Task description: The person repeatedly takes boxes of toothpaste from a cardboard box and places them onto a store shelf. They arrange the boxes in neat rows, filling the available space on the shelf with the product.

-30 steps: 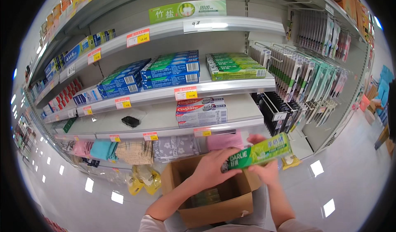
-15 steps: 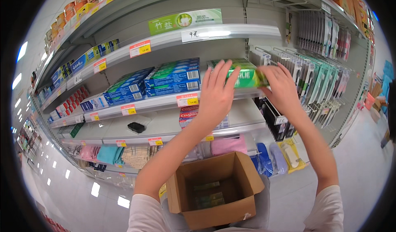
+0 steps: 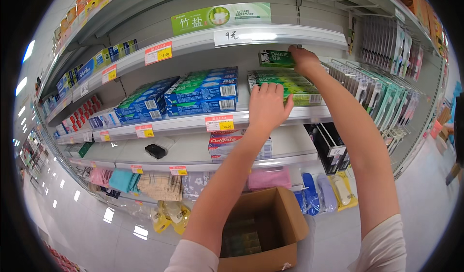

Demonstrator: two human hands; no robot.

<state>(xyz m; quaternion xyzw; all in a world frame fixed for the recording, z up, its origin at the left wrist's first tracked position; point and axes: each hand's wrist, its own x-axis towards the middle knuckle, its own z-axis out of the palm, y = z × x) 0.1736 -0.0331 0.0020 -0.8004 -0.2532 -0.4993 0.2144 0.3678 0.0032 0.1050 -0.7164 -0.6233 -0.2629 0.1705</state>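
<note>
Green box [image 3: 276, 58]: pinched at its three-o'clock end by right hand [image 3: 305, 62], the nearer; fingertips hidden. Long axis nine-to-three o'clock. Green carton stack [image 3: 305, 91]: six o'clock from box, on shelf. Left hand [image 3: 268, 106]: fingers loosely spread, thumb apart, over stack's front; contact unclear.

The bare left arm [image 3: 227, 187] slants up and to the right from a short pale fabric sleeve [image 3: 193, 257], its wrist nearly straight; the bare left hand [image 3: 267, 107] shows its back, with the fingers [image 3: 263, 88] extended forward close together and the thumb standing out to the right. The bare right arm [image 3: 355, 127] leans up and to the left, reaching higher; the bare right hand [image 3: 303, 61], apart from the left, is folded in a grip (most of its fingers are hidden)
</note>
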